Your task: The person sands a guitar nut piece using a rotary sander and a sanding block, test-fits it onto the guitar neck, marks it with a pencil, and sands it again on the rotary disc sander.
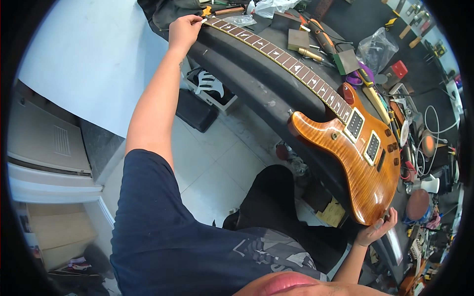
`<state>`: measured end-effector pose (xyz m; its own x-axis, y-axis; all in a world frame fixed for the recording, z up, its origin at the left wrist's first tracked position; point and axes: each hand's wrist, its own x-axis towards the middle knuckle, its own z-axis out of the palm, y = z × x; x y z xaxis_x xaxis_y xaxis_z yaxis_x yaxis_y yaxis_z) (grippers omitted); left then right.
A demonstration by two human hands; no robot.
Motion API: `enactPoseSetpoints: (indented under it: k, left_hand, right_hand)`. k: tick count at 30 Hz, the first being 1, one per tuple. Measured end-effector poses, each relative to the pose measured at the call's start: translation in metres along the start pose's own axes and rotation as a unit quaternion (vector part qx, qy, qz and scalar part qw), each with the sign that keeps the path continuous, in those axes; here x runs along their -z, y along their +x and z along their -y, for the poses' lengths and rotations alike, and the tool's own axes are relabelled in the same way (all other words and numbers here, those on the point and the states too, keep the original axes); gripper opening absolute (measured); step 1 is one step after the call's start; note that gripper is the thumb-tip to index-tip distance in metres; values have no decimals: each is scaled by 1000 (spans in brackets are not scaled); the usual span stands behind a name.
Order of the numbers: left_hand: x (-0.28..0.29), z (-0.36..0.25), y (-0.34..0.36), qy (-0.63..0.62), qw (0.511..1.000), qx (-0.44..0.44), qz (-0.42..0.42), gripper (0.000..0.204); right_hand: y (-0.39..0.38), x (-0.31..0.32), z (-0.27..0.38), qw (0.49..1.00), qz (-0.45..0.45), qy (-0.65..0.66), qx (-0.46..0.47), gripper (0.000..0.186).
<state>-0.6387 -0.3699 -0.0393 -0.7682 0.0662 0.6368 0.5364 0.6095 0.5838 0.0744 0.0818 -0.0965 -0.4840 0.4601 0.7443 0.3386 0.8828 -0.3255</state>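
An amber flame-topped electric guitar (pixel 340 143) lies face up across the dark bench, its body toward the lower right. The neck, with a brown fretboard (pixel 281 53) and pale inlays, runs to the upper left. No strings can be made out on it. At the neck's far end my left hand (pixel 184 32) is closed in a pinch on a small white piece (pixel 204 20). By the tail of the body, my right hand (pixel 376 232) rests against the edge with its fingers stretched and apart.
Behind the guitar the bench (pixel 237 79) is crowded with tools, blocks (pixel 298 39), a plastic bag (pixel 377 49) and a white cable (pixel 432 123). Below its front edge stands a pale bin (pixel 227 104) beside a black case (pixel 196 111) on the tiled floor.
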Motion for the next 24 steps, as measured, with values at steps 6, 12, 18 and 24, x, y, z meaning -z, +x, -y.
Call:
enactPoseSetpoints:
  k: [6, 12, 18, 24]
  left_hand:
    - [2, 6, 8, 49, 997, -27, 48, 25]
    - [11, 8, 18, 62, 994, -27, 89, 27]
    - [11, -6, 14, 82, 993, -69, 50, 21]
    - [9, -6, 21, 71, 992, -78, 66, 22]
  right_hand:
    - [10, -1, 12, 999, -2, 35, -1, 66]
    - [78, -10, 77, 991, 91, 25, 96, 46]
    - [152, -39, 159, 946, 218, 80, 227, 25]
    - [191, -126, 223, 899, 313, 134, 276, 22]
